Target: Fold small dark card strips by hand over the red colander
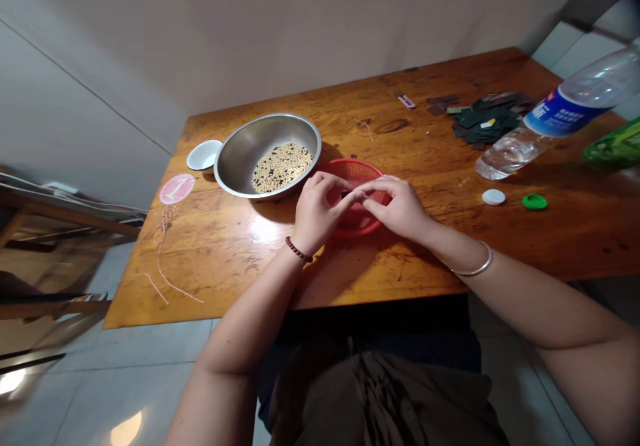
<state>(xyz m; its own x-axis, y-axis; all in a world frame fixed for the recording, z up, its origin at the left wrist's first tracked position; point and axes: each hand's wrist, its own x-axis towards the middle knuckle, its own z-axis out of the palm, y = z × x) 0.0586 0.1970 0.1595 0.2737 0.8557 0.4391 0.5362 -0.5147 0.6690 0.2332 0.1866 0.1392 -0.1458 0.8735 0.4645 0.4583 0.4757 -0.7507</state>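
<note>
Directly below fingers (383, 185); round mesh basket (357, 223)

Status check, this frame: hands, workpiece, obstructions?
Left hand and right hand together over red basket. Small dark piece between them, partly hidden. Steel bowl alongside, not blocking.

Probably a room in a home: a scuffed, glossy orange-brown wooden table (240, 253) against a plain grey wall (300, 33), on pale grey floor tiles (165, 346), carries household wares, a round silver metal bowl (240, 149) and a round red plastic mesh basket (357, 170).
</note>
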